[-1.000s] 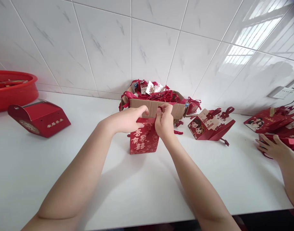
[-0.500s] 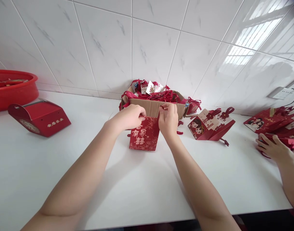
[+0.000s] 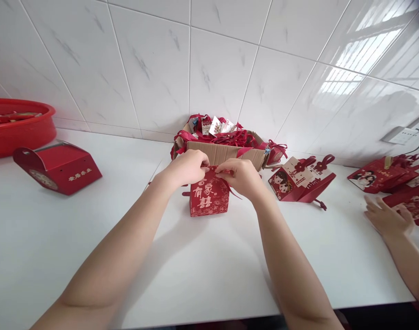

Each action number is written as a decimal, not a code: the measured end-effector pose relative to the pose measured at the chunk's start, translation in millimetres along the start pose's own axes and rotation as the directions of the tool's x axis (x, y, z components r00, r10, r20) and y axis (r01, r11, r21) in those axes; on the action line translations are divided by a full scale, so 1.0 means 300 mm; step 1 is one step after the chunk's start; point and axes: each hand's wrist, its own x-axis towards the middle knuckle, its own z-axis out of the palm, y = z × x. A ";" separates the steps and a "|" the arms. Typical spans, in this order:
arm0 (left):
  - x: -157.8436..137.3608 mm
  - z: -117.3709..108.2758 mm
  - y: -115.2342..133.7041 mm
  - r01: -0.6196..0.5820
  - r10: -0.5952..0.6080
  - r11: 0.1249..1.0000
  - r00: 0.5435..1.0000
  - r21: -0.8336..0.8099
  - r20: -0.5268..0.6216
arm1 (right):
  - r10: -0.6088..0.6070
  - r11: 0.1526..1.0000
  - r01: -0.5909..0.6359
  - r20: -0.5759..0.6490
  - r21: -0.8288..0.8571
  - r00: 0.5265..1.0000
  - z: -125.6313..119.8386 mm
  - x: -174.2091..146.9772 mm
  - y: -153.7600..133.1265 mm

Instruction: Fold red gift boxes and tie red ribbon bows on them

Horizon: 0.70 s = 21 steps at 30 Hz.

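Observation:
A small red gift box [image 3: 211,201] with pale Chinese characters stands on the white table in front of me. My left hand [image 3: 192,167] is closed on its top edge, at the left. At the right of the same top edge, the fingers of my right hand [image 3: 235,174] are pinched together on a thin red ribbon [image 3: 234,190], whose loose end hangs out past the box's right side. The fingers partly cover the top of the box, so how the ribbon runs there is hidden.
Behind the box sits a cardboard box [image 3: 218,151] full of red ribbons and tags. To the left are a red box [image 3: 68,172] and a red basin [image 3: 20,130]. Decorated gift boxes [image 3: 295,181] stand at right, near another person's hand [image 3: 389,220] and more boxes [image 3: 370,176].
My right hand has come down and left to the top of the gift box, and a ribbon end now hangs at the right. The other person's hand has shifted off a red box.

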 end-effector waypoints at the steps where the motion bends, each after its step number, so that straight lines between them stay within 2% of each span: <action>1: -0.001 0.001 0.001 -0.004 0.004 1.000 1.000 0.000 0.000 | 0.004 1.000 -0.004 -0.005 -0.015 1.000 0.008 0.003 0.000; 11: -0.003 0.002 -0.002 -0.023 0.023 1.000 0.999 -0.009 0.024 | 0.038 0.999 -0.039 0.017 0.022 0.999 0.019 0.002 -0.009; 21: -0.007 0.001 -0.006 -0.033 0.034 0.999 0.998 -0.024 0.045 | 0.084 0.996 -0.084 -0.027 0.009 0.996 0.006 -0.001 -0.015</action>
